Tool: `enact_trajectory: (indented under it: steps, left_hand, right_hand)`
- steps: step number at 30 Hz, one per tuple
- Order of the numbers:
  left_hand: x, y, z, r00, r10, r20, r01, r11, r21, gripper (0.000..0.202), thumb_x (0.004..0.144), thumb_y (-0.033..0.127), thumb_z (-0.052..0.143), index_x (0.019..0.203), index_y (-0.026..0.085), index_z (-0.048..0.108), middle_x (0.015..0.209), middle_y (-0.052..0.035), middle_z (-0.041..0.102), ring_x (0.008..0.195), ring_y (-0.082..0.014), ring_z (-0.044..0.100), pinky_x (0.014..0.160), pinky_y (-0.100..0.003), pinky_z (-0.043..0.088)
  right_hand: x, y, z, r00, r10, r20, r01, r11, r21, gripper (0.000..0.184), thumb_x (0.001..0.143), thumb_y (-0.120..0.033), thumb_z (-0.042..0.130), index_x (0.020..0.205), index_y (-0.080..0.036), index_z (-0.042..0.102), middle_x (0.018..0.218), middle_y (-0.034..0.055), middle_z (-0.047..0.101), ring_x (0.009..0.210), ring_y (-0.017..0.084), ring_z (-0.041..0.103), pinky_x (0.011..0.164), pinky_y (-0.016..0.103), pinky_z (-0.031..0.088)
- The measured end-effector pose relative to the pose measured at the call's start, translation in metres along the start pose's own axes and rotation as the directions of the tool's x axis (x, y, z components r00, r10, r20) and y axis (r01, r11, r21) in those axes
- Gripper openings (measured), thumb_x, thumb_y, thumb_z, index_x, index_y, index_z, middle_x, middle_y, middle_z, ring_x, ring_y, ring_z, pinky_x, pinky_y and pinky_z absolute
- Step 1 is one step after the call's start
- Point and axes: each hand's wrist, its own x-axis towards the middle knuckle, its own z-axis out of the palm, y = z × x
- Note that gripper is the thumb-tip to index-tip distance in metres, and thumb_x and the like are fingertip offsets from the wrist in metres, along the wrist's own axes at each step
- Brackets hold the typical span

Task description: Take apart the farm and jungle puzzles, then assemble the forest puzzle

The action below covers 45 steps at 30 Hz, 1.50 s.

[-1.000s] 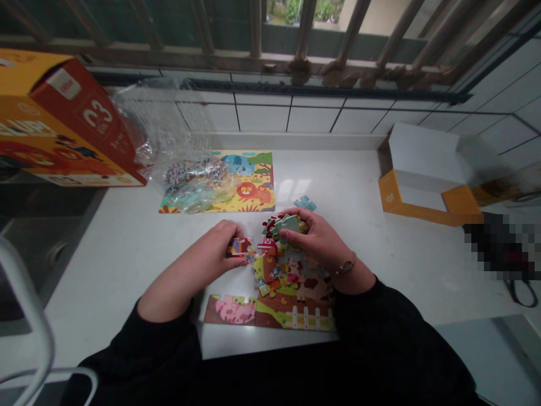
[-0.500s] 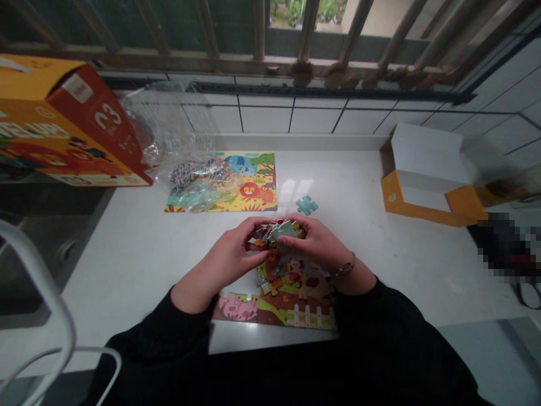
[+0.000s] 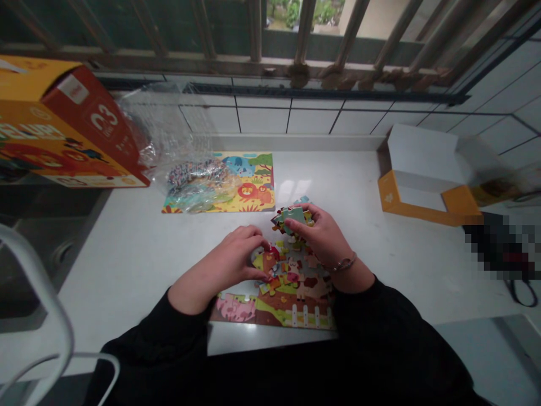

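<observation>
The left hand [image 3: 232, 259] has thumb and fingers spread at the loose pieces [image 3: 267, 261] on the puzzle [image 3: 313, 289]; contact is unclear. These lie just to its right, nearer it than the right hand [image 3: 327, 235], which pinches a stack [image 3: 294, 215] beyond them.

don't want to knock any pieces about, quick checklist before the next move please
1. Stack of pieces held in the right hand: ok, thumb on top.
2. Left hand gripping a piece: cannot tell; thumb and fingers spread around loose pieces.
3. Partly joined puzzle free of loose pieces: not ok, some overlap its left part.
4. Blue piece fully visible: not ok, partly hidden.
5. Plastic bag apart from puzzle: ok, over the lion board.
</observation>
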Motion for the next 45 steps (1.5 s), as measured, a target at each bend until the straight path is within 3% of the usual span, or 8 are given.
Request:
enact_trajectory:
  steps: [4,10,15,19,25,34,40,45]
  left_hand:
    - [-0.001,0.005,0.001,0.998,-0.064,-0.017,0.062,0.993,-0.098,0.051,0.071,0.032,0.107,0.105,0.024,0.07,0.111,-0.0044,0.073,0.105,-0.0295,0.068,0.092,-0.041,0.053]
    - [-0.004,0.005,-0.002,0.948,-0.293,-0.126,0.249,0.927,-0.281,0.018,0.094,0.032,0.084,0.101,0.024,0.069,0.086,0.0029,0.072,0.077,-0.0202,0.065,0.073,-0.034,0.049]
    - [-0.003,0.007,0.001,0.961,-0.242,-0.135,0.108,0.774,-0.624,0.031,0.097,0.032,0.078,0.127,0.025,0.071,0.122,-0.0062,0.082,0.11,-0.0254,0.079,0.095,-0.043,0.064]
    - [-0.003,0.01,0.01,0.974,-0.199,-0.104,0.047,0.634,-0.772,0.052,0.095,0.026,0.081,0.144,0.026,0.064,0.15,-0.0113,0.072,0.129,-0.0283,0.078,0.112,-0.052,0.065]
    - [-0.001,0.007,0.012,0.967,-0.16,-0.201,-0.005,0.77,-0.638,0.063,0.088,0.027,0.092,0.146,0.028,0.065,0.15,-0.0111,0.072,0.14,-0.033,0.072,0.121,-0.055,0.06]
    - [0.004,0.006,0.01,0.953,-0.156,-0.259,0.067,0.944,-0.322,0.048,0.093,0.016,0.078,0.138,0.027,0.068,0.135,-0.0076,0.08,0.125,-0.0296,0.076,0.115,-0.053,0.059]
    - [0.013,0.008,0.017,0.95,-0.179,-0.255,0.101,0.951,-0.292,0.054,0.088,0.014,0.081,0.138,0.027,0.064,0.133,-0.0073,0.08,0.121,-0.03,0.078,0.108,-0.049,0.061]
    - [0.021,0.012,0.027,0.945,-0.209,-0.252,0.118,0.936,-0.332,0.055,0.084,0.01,0.08,0.133,0.027,0.063,0.129,-0.0063,0.08,0.115,-0.0295,0.079,0.102,-0.048,0.062]
  right_hand:
    - [-0.002,-0.002,0.0,1.0,-0.009,0.028,0.008,0.999,0.034,0.052,0.08,-0.056,0.099,0.116,-0.025,0.078,0.106,0.0049,0.084,0.087,0.021,0.078,0.081,0.038,0.064]
    - [-0.004,-0.002,0.001,0.976,-0.028,0.217,0.014,0.998,0.064,0.051,0.08,-0.055,0.099,0.12,-0.028,0.079,0.113,0.004,0.084,0.097,0.024,0.08,0.091,0.042,0.065]
    - [-0.001,-0.002,0.001,0.954,-0.147,0.261,0.187,0.973,-0.135,0.045,0.085,-0.05,0.096,0.122,-0.028,0.081,0.122,0.0051,0.085,0.114,0.028,0.079,0.108,0.048,0.06]
    - [0.001,0.001,0.002,0.93,-0.243,0.274,0.316,0.91,-0.267,0.041,0.09,-0.044,0.093,0.124,-0.027,0.079,0.124,0.0064,0.083,0.118,0.028,0.077,0.11,0.049,0.058]
    - [-0.002,0.008,0.01,0.906,-0.343,0.247,0.417,0.822,-0.388,0.046,0.083,-0.033,0.099,0.118,-0.025,0.072,0.115,0.0057,0.079,0.101,0.025,0.074,0.091,0.04,0.06]
    - [0.002,0.018,0.019,0.849,-0.41,0.334,0.528,0.696,-0.488,0.061,0.077,-0.034,0.105,0.121,-0.026,0.064,0.119,0.0072,0.072,0.105,0.027,0.068,0.092,0.043,0.059]
    - [0.003,0.022,0.013,0.824,-0.428,0.37,0.566,0.621,-0.542,0.071,0.076,-0.033,0.106,0.129,-0.026,0.06,0.124,0.0104,0.068,0.115,0.032,0.065,0.1,0.051,0.06]
    - [0.002,0.031,0.018,0.765,-0.54,0.352,0.644,0.644,-0.413,0.108,0.074,-0.039,0.107,0.16,-0.027,0.042,0.151,0.0183,0.056,0.133,0.037,0.062,0.112,0.057,0.06]
